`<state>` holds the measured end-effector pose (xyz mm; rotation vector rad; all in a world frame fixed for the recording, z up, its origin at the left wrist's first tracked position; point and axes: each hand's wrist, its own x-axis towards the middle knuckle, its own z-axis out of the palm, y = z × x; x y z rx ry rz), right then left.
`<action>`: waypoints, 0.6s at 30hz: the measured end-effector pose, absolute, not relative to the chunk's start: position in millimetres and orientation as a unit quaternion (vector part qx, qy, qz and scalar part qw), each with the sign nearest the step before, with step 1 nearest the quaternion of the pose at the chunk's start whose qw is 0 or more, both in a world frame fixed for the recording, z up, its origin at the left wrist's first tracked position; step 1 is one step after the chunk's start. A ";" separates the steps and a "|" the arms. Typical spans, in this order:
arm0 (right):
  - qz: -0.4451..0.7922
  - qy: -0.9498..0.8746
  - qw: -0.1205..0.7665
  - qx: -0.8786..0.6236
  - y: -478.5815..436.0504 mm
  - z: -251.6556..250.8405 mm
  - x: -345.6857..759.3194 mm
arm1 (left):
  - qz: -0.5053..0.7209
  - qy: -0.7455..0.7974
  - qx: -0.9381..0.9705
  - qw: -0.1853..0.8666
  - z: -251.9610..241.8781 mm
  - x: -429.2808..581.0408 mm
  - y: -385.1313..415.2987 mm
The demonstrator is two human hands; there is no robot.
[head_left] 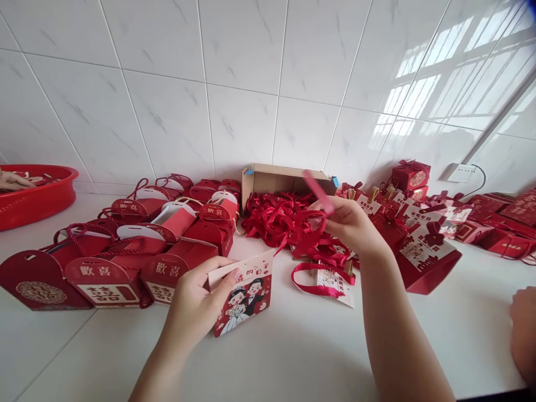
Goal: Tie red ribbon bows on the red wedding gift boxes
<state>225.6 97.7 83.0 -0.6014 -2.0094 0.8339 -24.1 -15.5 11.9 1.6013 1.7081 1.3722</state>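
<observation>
My left hand (209,293) is closed on a red and white card (247,304) with a cartoon couple on it, its thumb across the front. A red ribbon (316,192) is pinched in my right hand (343,223), raised to the right of the card; part of it is blurred. From the ribbon, a strand runs down toward the card's top right corner. Beyond my hands, a heap of red ribbons (276,218) spills from a cardboard box (276,170) lying against the wall. A small tag with a ribbon loop (330,279) lies on the white table (301,346).
Red gift boxes (104,279) with cord handles stand in rows at the left. More red bags (427,257) and boxes fill the right side. A red basin (37,195) with another person's hand is at the far left. Another person's arm (523,329) rests at the right edge.
</observation>
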 end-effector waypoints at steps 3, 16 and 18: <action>0.373 -0.791 0.466 -0.137 87.6 86.3 221.1 | 0.500 0.607 0.581 0.208 11.3 -24.2 -15.6; 0.114 -0.789 0.137 -0.588 109.9 71.8 226.3 | 0.505 0.596 0.585 0.217 11.4 -24.1 -16.5; 0.085 -0.739 0.132 -0.655 119.6 67.1 231.2 | 0.507 0.595 0.585 0.214 10.0 -24.2 -15.8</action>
